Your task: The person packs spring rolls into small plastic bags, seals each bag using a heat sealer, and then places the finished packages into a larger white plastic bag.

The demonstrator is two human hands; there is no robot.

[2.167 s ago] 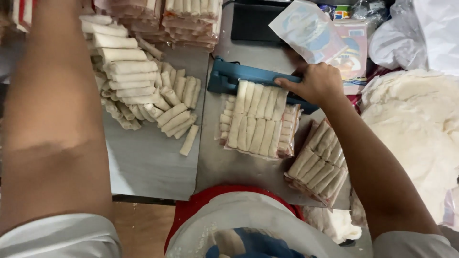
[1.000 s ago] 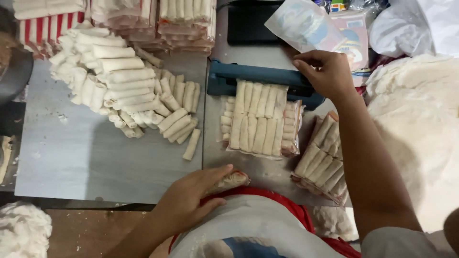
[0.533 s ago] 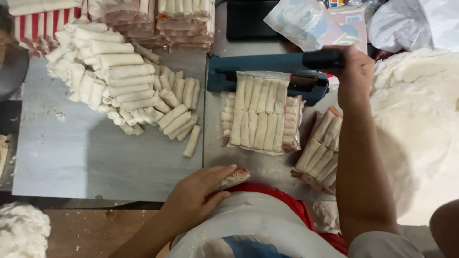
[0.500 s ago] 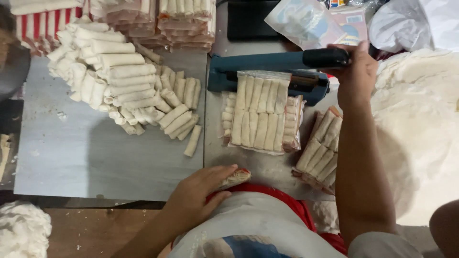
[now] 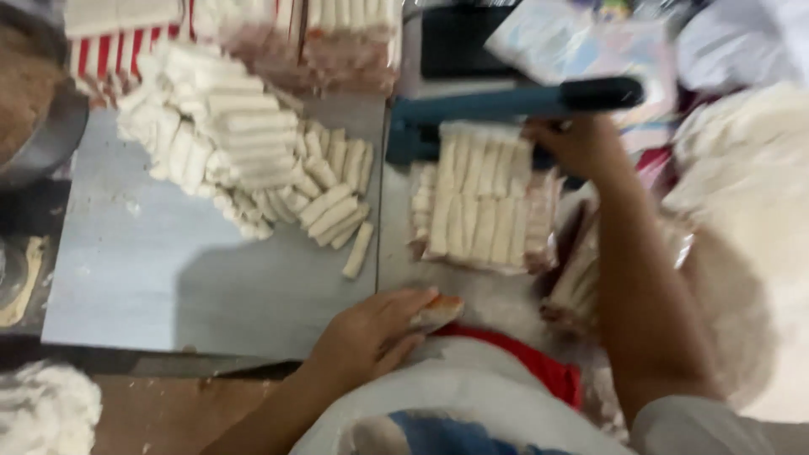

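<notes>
We rest our left hand (image 5: 371, 337), fingers loosely together, at the grey surface's (image 5: 168, 270) near edge, while our right hand (image 5: 577, 143) touches the clear packet of pale rolls (image 5: 484, 198) under the blue sealer's raised arm (image 5: 514, 99), its fingers curled.

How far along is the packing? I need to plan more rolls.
Done: filled packs stacked at the far edge, more beside the right arm. In hand: right hand on the bag of rolls under the raised sealer arm; left hand rests at the table edge. Left: loose rolls.
</notes>
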